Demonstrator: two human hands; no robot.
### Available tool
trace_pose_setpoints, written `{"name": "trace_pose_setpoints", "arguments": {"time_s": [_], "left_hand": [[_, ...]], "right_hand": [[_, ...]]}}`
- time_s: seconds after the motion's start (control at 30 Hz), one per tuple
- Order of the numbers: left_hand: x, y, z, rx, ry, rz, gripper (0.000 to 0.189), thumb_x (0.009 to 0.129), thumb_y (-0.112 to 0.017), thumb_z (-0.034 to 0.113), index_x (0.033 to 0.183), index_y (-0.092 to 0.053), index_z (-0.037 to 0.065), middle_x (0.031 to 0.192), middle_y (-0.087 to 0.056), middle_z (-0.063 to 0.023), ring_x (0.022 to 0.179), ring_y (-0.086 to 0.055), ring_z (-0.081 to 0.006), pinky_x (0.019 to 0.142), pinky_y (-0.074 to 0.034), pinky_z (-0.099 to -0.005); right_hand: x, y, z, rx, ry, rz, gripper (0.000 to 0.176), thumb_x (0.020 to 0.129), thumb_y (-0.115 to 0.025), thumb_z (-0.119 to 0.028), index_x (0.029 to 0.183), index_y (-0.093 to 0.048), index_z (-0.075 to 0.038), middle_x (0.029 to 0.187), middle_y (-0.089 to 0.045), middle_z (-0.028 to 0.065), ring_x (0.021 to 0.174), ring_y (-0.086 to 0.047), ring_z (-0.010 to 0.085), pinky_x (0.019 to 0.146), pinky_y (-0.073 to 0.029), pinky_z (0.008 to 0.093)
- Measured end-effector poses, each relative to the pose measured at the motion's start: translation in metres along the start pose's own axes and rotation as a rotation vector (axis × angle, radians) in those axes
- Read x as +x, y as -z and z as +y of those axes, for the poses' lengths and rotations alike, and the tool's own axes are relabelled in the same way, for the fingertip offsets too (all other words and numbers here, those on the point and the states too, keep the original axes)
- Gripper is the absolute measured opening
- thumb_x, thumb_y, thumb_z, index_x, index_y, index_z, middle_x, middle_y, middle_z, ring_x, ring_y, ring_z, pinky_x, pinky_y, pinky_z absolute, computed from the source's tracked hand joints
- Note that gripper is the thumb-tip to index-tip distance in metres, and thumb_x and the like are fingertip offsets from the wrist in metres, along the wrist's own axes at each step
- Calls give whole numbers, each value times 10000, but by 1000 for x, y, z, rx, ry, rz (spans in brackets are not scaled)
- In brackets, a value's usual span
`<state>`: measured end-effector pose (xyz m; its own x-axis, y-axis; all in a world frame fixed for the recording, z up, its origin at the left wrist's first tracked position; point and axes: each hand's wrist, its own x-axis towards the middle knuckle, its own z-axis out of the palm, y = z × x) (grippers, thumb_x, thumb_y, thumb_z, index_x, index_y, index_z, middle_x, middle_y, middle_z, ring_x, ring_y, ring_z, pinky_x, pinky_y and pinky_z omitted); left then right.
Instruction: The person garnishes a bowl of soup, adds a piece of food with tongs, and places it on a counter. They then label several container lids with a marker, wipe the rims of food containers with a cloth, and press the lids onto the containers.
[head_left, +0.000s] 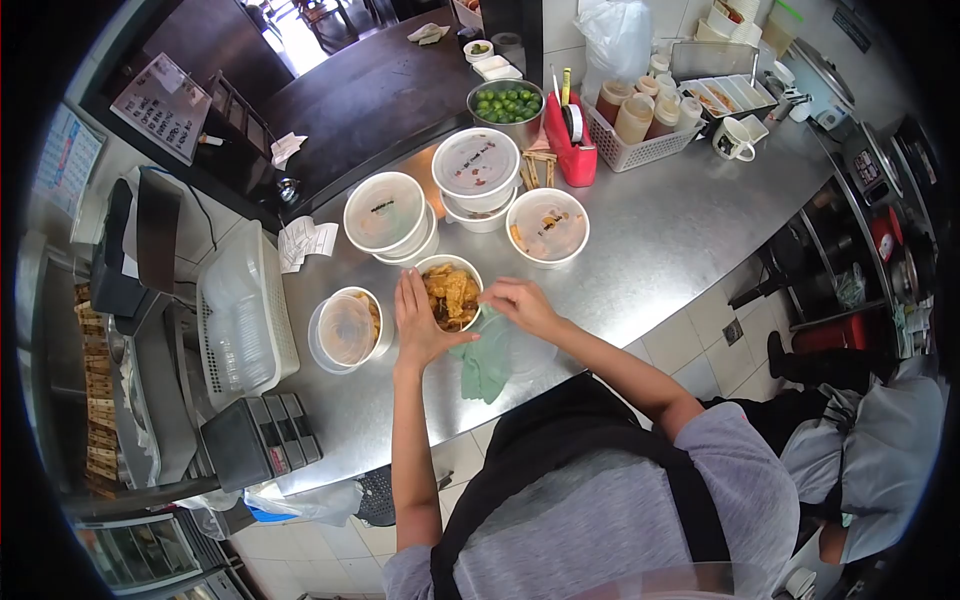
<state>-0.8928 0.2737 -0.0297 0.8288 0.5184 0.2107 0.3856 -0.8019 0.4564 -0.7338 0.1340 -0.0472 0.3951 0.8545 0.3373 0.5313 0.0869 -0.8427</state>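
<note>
A white round takeout bowl (479,322) of brown, saucy food stands on the steel counter in front of me. My left hand (418,322) lies along its left side, fingers stretched out and thumb spread toward the near rim. At the right rim, my right hand (522,304) is closed in a pinch on the upper end of a green cloth (485,362). The cloth hangs down from the fingers onto the counter on the near side of the bowl. To the left is another food bowl (378,340), partly covered by a clear lid (342,328).
Lidded bowls (384,210) and a stack (476,162) stand behind, with another lidded bowl (548,228) at right. Farther back are a pot of green limes (508,108), a red holder (570,150) and a bottle basket (640,150). A lid basket (268,345) sits left. A co-worker (880,450) is at right.
</note>
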Motion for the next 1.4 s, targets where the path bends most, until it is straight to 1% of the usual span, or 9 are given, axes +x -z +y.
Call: {"name": "trace_pose_setpoints", "arguments": {"time_s": [0.13,0.23,0.53,0.63,0.83,0.93,1.13,1.23,1.4], "left_hand": [[1,-1,-1,31,-14,4,1295,415,-808,522,1365,-117,-23,1379,-179,-280,1260,-204,-428,1026,-222,-473],[3,0,1,11,-27,38,1251,433,-804,518,1352,-158,-31,1365,-210,-275,1238,-238,-425,1011,-247,-477],[3,1,3,-46,-31,59,1199,460,-810,480,1339,-183,-41,1356,-237,-260,1235,-243,-406,1010,-250,-467],[2,4,6,-50,-24,59,1185,465,-809,474,1335,-191,-40,1352,-244,-255,1233,-248,-402,1011,-247,-464],[3,3,3,-42,-44,81,1177,455,-803,495,1323,-214,-39,1334,-269,-252,1211,-275,-403,996,-269,-463],[2,2,4,-47,-28,82,1171,462,-804,486,1325,-211,-37,1338,-264,-249,1215,-270,-401,1002,-263,-464],[3,2,1,-28,-40,82,1177,454,-798,509,1322,-218,-34,1333,-272,-248,1212,-275,-403,999,-270,-461],[2,2,1,-19,-26,77,1179,450,-794,521,1320,-223,-33,1332,-272,-249,1213,-274,-403,998,-272,-459],[3,3,3,-40,-25,71,1158,466,-807,482,1321,-224,-38,1341,-261,-245,1221,-264,-397,1004,-262,-458]], "right_hand": [[7,15,19,443,-177,-161,122,770,-593,-33,890,-614,-25,793,-600,46,655,-568,127,601,-450,291],[17,17,26,387,-132,-139,126,778,-586,-28,901,-612,-24,800,-607,32,679,-544,76,607,-445,258],[4,0,17,177,84,-142,121,764,-593,-38,877,-638,-40,829,-625,65,718,-603,175,642,-460,279],[15,11,14,292,-94,-125,122,758,-601,-49,872,-642,-46,833,-623,80,732,-608,222,664,-463,306],[5,5,6,123,79,-273,117,795,-594,-52,898,-644,-30,863,-627,66,776,-601,155,678,-463,271],[18,12,14,242,-108,-181,105,797,-593,-49,888,-644,-34,844,-622,56,757,-597,139,664,-458,259],[-4,-2,-11,165,-21,-206,131,741,-581,-50,853,-648,-67,783,-613,77,616,-580,187,560,-441,293],[-2,12,19,306,-267,42,144,726,-576,-72,854,-641,-64,775,-612,86,629,-582,208,573,-444,300],[-15,37,19,-164,-318,-317,194,700,-645,-170,858,-636,-58,765,-613,100,676,-584,248,616,-454,350]]}}
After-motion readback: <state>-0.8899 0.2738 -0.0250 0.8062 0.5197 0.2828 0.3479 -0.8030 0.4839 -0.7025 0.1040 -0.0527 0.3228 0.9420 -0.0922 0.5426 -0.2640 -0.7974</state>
